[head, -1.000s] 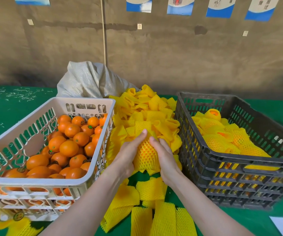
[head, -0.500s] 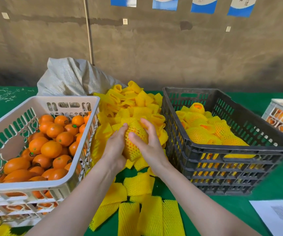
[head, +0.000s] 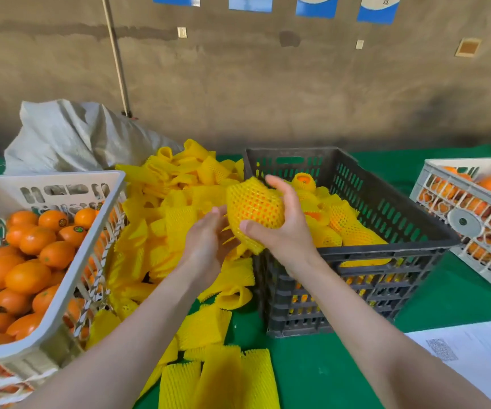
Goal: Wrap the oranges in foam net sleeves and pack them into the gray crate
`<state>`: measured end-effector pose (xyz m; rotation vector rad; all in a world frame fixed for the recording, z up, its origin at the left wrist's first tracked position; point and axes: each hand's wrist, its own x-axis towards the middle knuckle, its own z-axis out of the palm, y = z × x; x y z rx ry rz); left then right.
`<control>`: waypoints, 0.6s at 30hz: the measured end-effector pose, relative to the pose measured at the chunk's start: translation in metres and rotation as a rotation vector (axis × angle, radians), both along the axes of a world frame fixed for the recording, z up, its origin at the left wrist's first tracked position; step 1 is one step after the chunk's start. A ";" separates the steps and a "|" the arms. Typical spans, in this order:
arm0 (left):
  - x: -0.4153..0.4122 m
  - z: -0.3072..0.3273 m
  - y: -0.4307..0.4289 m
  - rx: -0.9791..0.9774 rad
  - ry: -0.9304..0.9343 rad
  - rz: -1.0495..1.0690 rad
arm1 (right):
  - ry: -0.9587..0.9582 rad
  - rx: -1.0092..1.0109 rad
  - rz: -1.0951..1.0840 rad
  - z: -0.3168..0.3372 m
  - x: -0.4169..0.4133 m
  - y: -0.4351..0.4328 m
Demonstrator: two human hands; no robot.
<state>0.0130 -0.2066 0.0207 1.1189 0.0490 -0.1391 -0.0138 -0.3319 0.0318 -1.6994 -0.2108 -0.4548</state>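
Yellow foam net sleeve [head: 248, 245] on orange [head: 257, 206], mid-frame. R hand [head: 282, 231] fingers clamped round the orange; L hand [head: 205, 243] fingers loose alongside. Wrap seems done; next: lower into gray crate [head: 385, 250], centre-right.

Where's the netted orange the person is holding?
In the head view, the wrapped orange sits mid-frame in the right hand, above the near left corner of the gray crate, with the left hand to its left.

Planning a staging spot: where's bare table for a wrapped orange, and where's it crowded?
Free: green table before the gray crate, between flat foam sleeves and paper sheet; also the strip between gray crate and right white crate. Crowded: foam sleeve pile fills the gap from left white crate to gray crate.
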 end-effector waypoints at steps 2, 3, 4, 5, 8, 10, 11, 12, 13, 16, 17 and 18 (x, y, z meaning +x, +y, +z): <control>0.007 -0.001 -0.021 0.310 -0.173 0.123 | 0.023 0.081 -0.113 0.007 0.013 -0.025; 0.011 -0.003 -0.030 0.482 -0.289 0.152 | 0.045 0.125 -0.173 0.011 0.021 -0.040; 0.014 -0.005 -0.037 0.647 -0.418 0.145 | 0.068 0.169 -0.223 0.015 0.030 -0.055; 0.018 -0.006 -0.044 0.810 -0.546 0.105 | 0.093 0.212 -0.259 0.018 0.038 -0.070; 0.033 -0.003 -0.066 1.219 -0.799 -0.060 | 0.172 0.271 -0.309 0.022 0.064 -0.112; 0.047 0.004 -0.085 1.470 -0.875 -0.133 | 0.222 0.239 -0.334 0.021 0.087 -0.132; 0.054 0.007 -0.095 1.598 -0.892 -0.172 | 0.245 0.203 -0.351 0.020 0.101 -0.139; 0.061 0.008 -0.103 1.731 -0.905 -0.221 | 0.268 0.159 -0.365 0.019 0.117 -0.144; 0.067 0.007 -0.110 1.863 -0.905 -0.282 | 0.292 0.109 -0.365 0.019 0.133 -0.147; 0.075 -0.004 -0.120 2.088 -0.854 -0.449 | 0.368 -0.073 -0.293 0.018 0.180 -0.147; 0.077 -0.006 -0.120 2.086 -0.841 -0.451 | 0.392 -0.137 -0.272 0.016 0.195 -0.145; 0.078 -0.007 -0.119 2.069 -0.832 -0.435 | 0.416 -0.193 -0.263 0.015 0.210 -0.141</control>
